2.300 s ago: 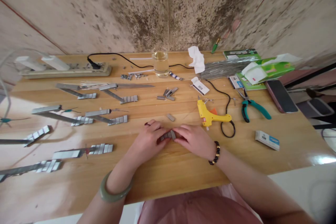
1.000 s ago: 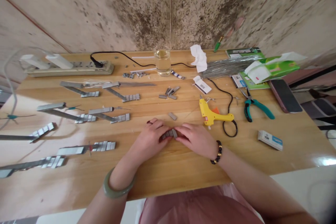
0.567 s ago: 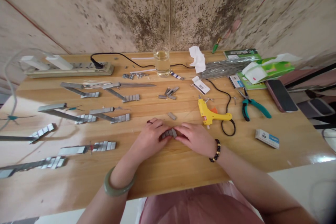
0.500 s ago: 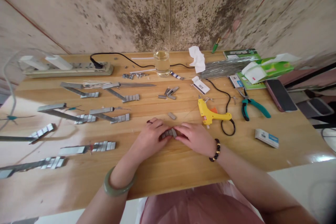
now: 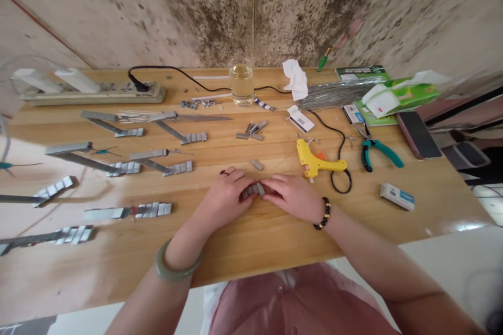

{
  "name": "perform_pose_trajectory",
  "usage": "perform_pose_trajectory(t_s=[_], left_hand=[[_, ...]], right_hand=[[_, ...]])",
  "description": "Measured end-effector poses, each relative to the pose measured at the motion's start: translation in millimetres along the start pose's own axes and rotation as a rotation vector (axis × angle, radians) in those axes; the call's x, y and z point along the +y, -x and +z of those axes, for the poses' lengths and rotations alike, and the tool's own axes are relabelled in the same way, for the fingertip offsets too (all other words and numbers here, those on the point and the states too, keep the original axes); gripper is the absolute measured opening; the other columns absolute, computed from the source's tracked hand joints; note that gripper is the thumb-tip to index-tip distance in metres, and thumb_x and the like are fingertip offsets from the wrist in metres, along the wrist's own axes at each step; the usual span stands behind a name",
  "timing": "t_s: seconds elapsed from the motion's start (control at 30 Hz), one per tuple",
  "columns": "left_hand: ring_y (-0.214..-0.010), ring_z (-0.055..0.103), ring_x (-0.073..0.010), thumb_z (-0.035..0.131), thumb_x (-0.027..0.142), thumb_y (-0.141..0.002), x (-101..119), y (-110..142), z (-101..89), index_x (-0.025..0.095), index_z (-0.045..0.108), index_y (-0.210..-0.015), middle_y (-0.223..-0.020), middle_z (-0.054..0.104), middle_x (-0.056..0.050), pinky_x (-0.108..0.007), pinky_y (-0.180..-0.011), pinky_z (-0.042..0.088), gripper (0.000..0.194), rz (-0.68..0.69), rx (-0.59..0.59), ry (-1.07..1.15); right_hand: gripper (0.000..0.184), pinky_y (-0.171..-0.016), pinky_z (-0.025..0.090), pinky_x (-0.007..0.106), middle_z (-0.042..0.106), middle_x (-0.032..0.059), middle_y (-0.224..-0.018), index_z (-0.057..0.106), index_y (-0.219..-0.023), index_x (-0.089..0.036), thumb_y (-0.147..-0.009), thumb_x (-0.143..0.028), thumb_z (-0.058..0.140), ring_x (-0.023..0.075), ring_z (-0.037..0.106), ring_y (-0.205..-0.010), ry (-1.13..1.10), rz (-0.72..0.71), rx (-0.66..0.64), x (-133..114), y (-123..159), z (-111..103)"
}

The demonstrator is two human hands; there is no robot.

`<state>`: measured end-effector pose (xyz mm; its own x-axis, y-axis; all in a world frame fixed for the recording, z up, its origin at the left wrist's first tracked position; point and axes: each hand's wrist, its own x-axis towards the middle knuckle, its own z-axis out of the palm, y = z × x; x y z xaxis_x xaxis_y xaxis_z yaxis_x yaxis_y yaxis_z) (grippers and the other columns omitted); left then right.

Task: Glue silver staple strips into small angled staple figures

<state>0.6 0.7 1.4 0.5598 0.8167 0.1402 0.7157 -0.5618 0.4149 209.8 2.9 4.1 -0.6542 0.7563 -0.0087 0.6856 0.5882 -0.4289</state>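
Wooden tabletop (image 5: 267, 243) lies beneath left hand (image 5: 228, 193) and right hand (image 5: 294, 196), grip closed on grey-block row (image 5: 254, 190), joining unconfirmed, loose block (image 5: 257, 164) just beyond, apparently completed block strips (image 5: 178, 167) leftward.

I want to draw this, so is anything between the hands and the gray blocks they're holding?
Nothing visible: the left hand and right hand hold the row of gray blocks directly. The loose gray block lies beyond, not between.

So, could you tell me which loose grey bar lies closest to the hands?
The grey bar lying alone; the other loose bars are clustered farther back.
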Motion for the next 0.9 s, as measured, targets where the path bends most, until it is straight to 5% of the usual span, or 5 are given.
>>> perform_pose_trajectory(t_s=[0.9], left_hand=[[-0.08,0.057,-0.0211,0.059,0.022,-0.078,-0.1,-6.8,0.4,0.018,0.064,-0.091,-0.081,0.062,-0.005,-0.035,-0.077,0.044,0.015,0.024,-0.003,-0.002]], right_hand=[[0.029,-0.069,0.04,0.028,0.066,0.0052,-0.088,0.062,-0.113,-0.016,-0.089,-0.032,0.061,0.0172,0.059,-0.079,-0.005,-0.039,0.066,5.5,-0.7,3.0]])
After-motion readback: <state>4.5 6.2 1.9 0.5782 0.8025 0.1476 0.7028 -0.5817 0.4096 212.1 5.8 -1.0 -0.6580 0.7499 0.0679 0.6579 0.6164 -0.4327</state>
